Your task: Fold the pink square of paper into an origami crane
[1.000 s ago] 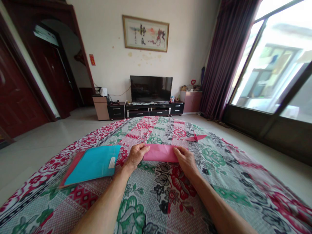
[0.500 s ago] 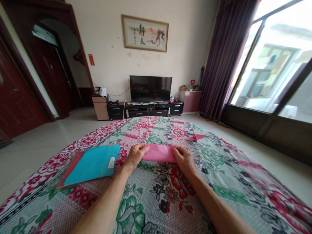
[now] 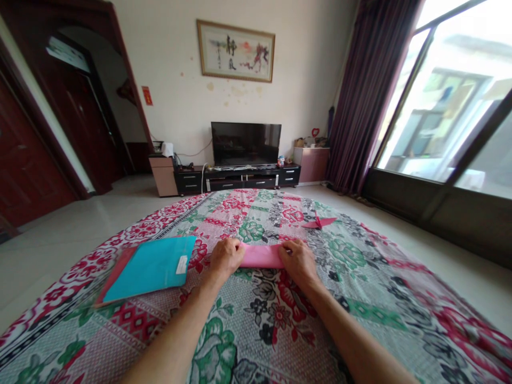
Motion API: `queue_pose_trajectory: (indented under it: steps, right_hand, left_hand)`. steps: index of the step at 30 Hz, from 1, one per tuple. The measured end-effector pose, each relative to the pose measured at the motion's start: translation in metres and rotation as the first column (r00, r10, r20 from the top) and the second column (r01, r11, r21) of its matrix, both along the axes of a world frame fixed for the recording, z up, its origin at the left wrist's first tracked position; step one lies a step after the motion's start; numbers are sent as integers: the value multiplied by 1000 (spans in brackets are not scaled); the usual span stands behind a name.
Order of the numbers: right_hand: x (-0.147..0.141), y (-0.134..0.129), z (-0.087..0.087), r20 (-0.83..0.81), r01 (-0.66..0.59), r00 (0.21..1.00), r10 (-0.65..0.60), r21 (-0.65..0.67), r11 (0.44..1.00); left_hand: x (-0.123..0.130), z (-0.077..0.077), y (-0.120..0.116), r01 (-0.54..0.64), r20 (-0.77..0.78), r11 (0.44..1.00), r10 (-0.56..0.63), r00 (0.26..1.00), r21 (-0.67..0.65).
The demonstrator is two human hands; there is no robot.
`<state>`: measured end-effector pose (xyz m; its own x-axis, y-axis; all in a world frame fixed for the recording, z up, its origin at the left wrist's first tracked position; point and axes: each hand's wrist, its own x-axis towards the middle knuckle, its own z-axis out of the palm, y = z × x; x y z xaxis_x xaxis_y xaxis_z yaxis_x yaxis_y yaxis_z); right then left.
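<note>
A folded strip of pink paper (image 3: 261, 256) stretches between my two hands, just above or on the patterned tablecloth (image 3: 256, 330); I cannot tell which. My left hand (image 3: 227, 256) grips its left end, fingers curled in. At the right end, my right hand (image 3: 298, 260) is closed on the paper the same way. The paper's ends are hidden under the fingers. Beyond my right hand lies a red folded paper crane (image 3: 320, 223) with pointed wings.
Left of my hands lies a packet of coloured paper (image 3: 154, 266), blue on top, with a white label. Past the table's far edge stand a low black cabinet (image 3: 228, 184) and a television (image 3: 246, 144). A purple curtain (image 3: 360, 90) hangs at the right.
Both hands have rolled their fingers and thumbs inward over the ends of the pink paper. The visible stretch of paper between them is narrower. The view has shifted slightly.
</note>
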<state>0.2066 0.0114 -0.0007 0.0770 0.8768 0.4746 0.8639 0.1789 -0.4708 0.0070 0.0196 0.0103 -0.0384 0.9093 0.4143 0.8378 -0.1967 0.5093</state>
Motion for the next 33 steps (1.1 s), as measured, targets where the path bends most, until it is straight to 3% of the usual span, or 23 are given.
queue_pose_trajectory:
  steps: [8,20,24,27,30,33]
  right_hand:
    - [-2,-3,2,121,0,993,3,-22,1000]
    - [-5,-4,5,162,27,987,-15,-73,997]
    - [-5,-2,3,114,53,993,-44,-81,995]
    - [-4,-1,2,72,69,995,-64,-63,996]
    - [-4,-3,5,111,37,993,-33,-36,999]
    - [-4,-4,9,204,-44,978,49,-27,999]
  left_hand:
    - [6,2,-6,-40,-302,998,23,953,-49]
    - [7,7,-7,-111,-368,985,55,928,-134]
    - [6,6,-7,-86,-303,990,49,952,-109]
    - [5,4,-8,-66,-253,998,58,966,-20]
    - [4,2,-6,37,-263,996,-14,965,83]
    - [4,2,-4,147,-318,984,-106,942,106]
